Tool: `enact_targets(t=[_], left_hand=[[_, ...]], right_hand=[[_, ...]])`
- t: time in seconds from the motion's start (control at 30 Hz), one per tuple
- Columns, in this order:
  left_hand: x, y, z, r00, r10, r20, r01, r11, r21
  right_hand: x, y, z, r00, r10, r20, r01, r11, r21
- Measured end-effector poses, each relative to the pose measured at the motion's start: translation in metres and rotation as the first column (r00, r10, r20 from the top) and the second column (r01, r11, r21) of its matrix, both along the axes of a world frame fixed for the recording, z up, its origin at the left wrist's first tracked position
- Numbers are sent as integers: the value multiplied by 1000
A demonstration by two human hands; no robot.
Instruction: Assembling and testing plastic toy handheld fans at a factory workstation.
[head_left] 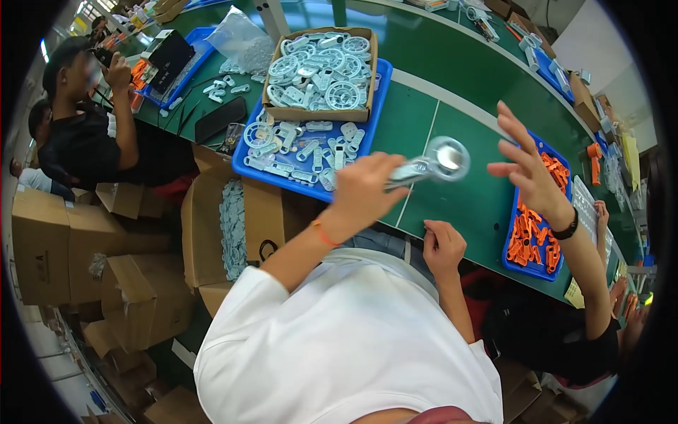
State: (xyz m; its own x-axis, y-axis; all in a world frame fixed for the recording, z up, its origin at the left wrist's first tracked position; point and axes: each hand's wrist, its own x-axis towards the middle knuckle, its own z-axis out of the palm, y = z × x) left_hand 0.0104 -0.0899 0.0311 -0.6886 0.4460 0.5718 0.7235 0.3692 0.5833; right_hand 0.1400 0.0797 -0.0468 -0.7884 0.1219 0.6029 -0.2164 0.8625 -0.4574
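My left hand [367,187], with an orange band at the wrist, grips a light blue handheld fan [446,160] by its handle. The fan's round ring head points right over the green table and is smeared by motion. Near the table's front edge, my right hand [445,247] is closed with its fingers curled; what they hold, if anything, is hidden. From the right, a co-worker's hand [526,166] with a black wristband reaches over the table, fingers spread, a gap away from the fan's head.
A cardboard box [318,114] of light blue round and handle-shaped parts sits on a blue tray [282,181] with more parts. Another blue tray [528,271] holds orange parts. An open carton [265,219] stands below the left tray. A person [81,127] works at left.
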Motion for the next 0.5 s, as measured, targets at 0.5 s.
enact_targets(t=[0.5], left_hand=[[17,153,-23,800,-441,407,244,859,451]], right_hand=[[0,4,-13,996,-82,-47,84,995,45]])
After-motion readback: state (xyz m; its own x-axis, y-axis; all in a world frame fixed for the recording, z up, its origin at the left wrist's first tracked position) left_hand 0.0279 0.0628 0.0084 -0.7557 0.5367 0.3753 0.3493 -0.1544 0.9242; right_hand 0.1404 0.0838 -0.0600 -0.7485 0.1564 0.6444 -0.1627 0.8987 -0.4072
